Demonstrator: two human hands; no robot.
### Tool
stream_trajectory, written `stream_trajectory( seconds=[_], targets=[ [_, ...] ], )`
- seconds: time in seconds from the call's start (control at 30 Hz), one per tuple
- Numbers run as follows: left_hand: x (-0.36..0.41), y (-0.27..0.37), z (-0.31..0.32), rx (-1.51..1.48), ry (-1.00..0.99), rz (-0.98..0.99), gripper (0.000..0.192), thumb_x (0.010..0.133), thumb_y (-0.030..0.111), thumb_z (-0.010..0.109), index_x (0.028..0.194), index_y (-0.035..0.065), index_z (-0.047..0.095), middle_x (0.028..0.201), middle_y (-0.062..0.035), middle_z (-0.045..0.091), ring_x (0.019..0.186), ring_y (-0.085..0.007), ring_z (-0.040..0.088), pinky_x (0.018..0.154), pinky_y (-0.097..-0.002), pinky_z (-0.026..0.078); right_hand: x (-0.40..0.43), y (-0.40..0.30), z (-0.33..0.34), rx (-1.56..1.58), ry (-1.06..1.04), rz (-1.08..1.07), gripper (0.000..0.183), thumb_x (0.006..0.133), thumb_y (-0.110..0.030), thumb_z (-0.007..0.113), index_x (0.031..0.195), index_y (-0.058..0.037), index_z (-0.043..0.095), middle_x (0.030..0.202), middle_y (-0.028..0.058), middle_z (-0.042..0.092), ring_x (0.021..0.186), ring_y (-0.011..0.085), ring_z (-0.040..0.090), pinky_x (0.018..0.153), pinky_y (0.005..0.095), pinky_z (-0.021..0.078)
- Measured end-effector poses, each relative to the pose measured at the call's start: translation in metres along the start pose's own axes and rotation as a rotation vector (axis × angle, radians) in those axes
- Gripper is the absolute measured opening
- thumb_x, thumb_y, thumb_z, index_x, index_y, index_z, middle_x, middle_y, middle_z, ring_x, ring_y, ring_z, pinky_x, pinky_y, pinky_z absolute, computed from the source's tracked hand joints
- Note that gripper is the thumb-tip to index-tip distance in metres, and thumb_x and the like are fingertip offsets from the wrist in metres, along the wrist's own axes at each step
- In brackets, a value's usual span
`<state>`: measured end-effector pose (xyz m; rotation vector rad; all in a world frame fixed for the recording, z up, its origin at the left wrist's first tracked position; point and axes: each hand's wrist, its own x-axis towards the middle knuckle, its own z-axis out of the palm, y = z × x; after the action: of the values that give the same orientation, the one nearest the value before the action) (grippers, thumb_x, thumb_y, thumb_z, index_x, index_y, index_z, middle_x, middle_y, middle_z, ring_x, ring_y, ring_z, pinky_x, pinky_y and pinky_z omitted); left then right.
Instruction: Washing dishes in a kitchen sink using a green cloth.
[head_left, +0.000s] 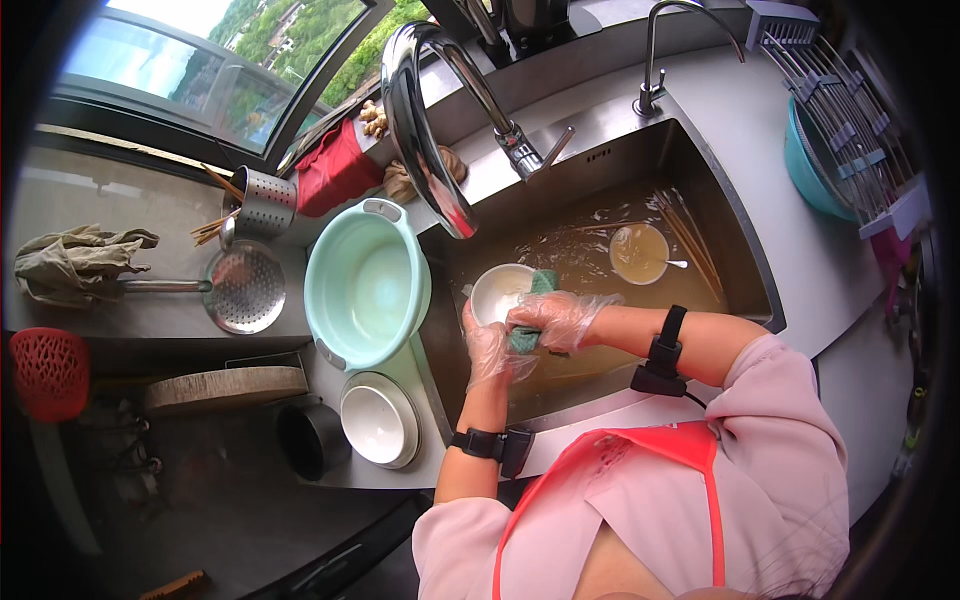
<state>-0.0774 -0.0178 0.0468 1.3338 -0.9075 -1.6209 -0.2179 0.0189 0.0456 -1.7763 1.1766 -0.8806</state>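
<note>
My left hand (489, 343), in a clear plastic glove, grips the near rim of a white bowl (501, 291) over the sink. In my right hand (559, 319), gloved the same way, is a green cloth (544, 282) that lies against the bowl's right side. Murky water stands in the stainless steel sink (607, 171). To the right of my hands, a second bowl (637, 251) sits in that water, filled with cloudy liquid and with a spoon (677, 264) in it. Several wooden chopsticks (694, 251) lean along the sink's right side.
A mint-green basin (420, 292) stands left of the sink, with stacked white bowls (373, 427) nearer me. The chrome faucet (420, 112) arches over the sink's back left. A skimmer (244, 289) and a chopstick holder (262, 201) are further left. A dish rack (844, 127) stands at right.
</note>
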Motion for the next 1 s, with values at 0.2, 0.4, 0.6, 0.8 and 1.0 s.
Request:
stream_trajectory(
  seconds=[0.2,0.4,0.6,0.8,1.0],
  targets=[
    [-0.004,0.017,-0.004,0.128,-0.19,-0.194,0.072,0.055,-0.019,0.034,0.121,0.0085,0.037,0.111,-0.0069,0.05,0.104,-0.0212,0.049,0.087,-0.0291,0.041,-0.01,0.027,-0.037,-0.564,-0.316,-0.4,0.016,0.063,-0.009,0.057,0.074,-0.0167,0.05,0.077,0.0007,0.054,0.088,0.0203,0.053,0.099,0.0546,0.0194],
    [0.034,0.0,-0.033,0.835,-0.406,0.086,0.054,0.064,-0.01,0.041,0.113,0.0107,0.046,0.1,-0.011,0.058,0.096,-0.0234,0.055,0.083,-0.0321,0.042,0.009,0.05,-0.022,-0.817,-0.183,-0.614,0.004,0.068,-0.014,0.054,0.07,-0.0166,0.051,0.075,-0.0012,0.051,0.087,0.0165,0.051,0.091,0.0498,0.0315],
    [0.033,0.008,-0.032,1.155,-0.343,0.293,0.052,0.067,-0.006,0.042,0.116,0.011,0.044,0.101,-0.0205,0.056,0.097,-0.0354,0.053,0.084,-0.0368,0.04,0.007,0.094,-0.029,-0.781,-0.169,-0.282,0.008,0.066,-0.014,0.055,0.073,-0.0109,0.054,0.079,0.005,0.053,0.087,0.023,0.05,0.071,0.0362,0.0448],
    [0.044,-0.004,-0.063,1.013,-0.33,0.208,0.054,0.067,0.0,0.046,0.12,0.0117,0.041,0.103,-0.0215,0.055,0.099,-0.0354,0.052,0.085,-0.0368,0.04,-0.009,0.104,0.008,-1.055,-0.397,0.15,0.034,0.065,-0.017,0.062,0.099,-0.0161,0.06,0.113,0.01,0.05,0.108,0.0276,0.046,0.089,0.0428,0.0369],
    [0.051,-0.031,-0.08,0.955,-0.277,-0.037,0.06,0.069,0.007,0.052,0.126,0.0123,0.034,0.105,-0.0222,0.054,0.097,-0.0355,0.054,0.085,-0.0387,0.04,0.001,0.114,-0.008,-0.733,-0.437,0.412,0.032,0.065,-0.011,0.059,0.097,-0.0159,0.061,0.114,0.011,0.052,0.106,0.0279,0.049,0.086,0.0404,0.0408]
  ],
)
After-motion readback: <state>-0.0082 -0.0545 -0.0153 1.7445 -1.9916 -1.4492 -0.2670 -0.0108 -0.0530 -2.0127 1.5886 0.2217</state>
